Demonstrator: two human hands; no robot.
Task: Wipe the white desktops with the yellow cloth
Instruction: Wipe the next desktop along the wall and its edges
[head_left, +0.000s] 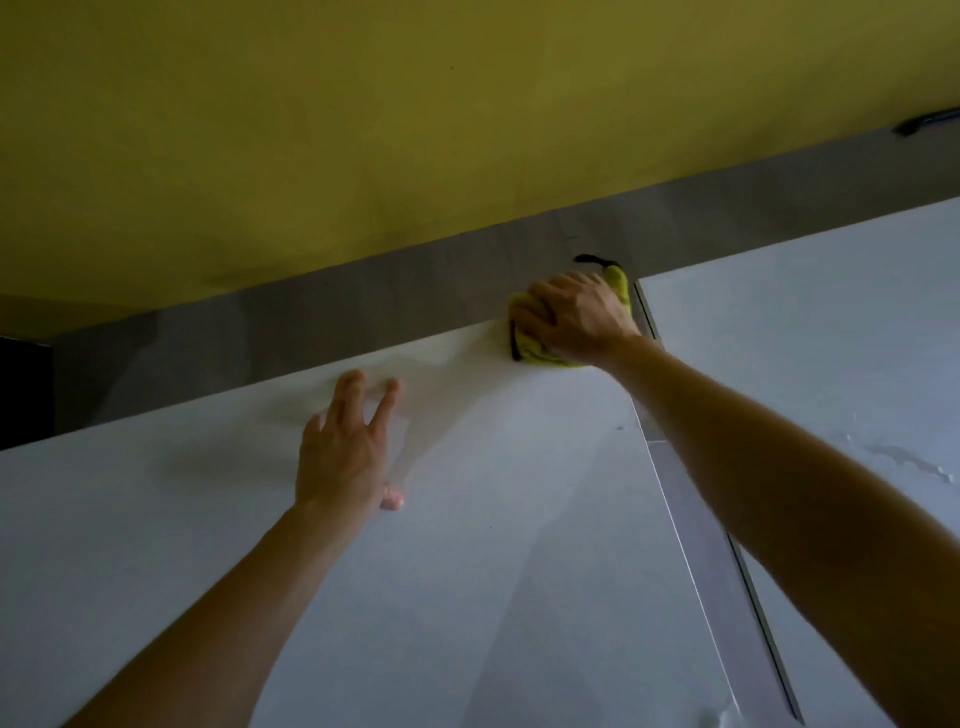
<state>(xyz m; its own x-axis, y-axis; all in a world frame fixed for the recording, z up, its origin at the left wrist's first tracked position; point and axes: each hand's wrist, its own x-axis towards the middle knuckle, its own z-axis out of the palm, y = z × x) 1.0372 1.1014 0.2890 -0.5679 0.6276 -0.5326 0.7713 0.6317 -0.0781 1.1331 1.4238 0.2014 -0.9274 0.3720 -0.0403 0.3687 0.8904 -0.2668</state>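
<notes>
Nearest lay the white desktop (467, 597), the left hand (345, 452) flat on it with fingers spread and holding nothing, while the right hand (574, 317) gripped the bunched yellow cloth (535, 354) at its back edge, beside the second desktop (805, 338).

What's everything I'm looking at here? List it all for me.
left desktop: one, white, under both hands
right desktop: one, white, across a narrow gap from the left desktop
yellow cloth: one, yellow with dark edging, at the far right corner of the left desktop
smears: a few, pale, on the right desktop
wall: one, yellow-green, behind the desks
grey band: one, grey, between the wall and the desktops
dark object: one, dark, top right by the wall; too small to identify
left hand: one, flat on the left desktop, fingers spread
right hand: one, fingers curled over the yellow cloth
</notes>
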